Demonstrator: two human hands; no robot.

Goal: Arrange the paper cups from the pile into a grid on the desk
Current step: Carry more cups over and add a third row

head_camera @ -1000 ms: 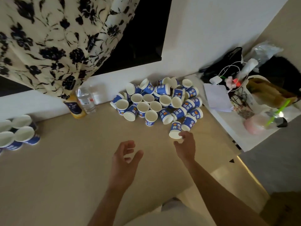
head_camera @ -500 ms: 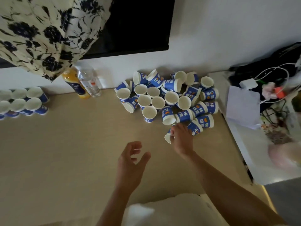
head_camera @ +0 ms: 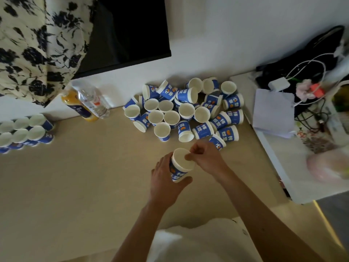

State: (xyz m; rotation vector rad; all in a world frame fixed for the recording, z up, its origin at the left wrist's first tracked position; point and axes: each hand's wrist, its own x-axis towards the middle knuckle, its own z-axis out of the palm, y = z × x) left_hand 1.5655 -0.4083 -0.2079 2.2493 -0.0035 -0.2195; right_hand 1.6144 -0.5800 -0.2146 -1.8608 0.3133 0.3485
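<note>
Paper cup (head_camera: 181,164) is mid-handover: the left hand (head_camera: 164,178) curls its fingers round the side and the right hand (head_camera: 206,160) pinches the rim. The next move is probably to carry it to the grid (head_camera: 28,131) at nine o'clock.

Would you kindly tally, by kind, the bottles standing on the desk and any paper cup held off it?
juice bottle: 1
water bottle: 1
paper cup, held: 1
Total: 3
</note>
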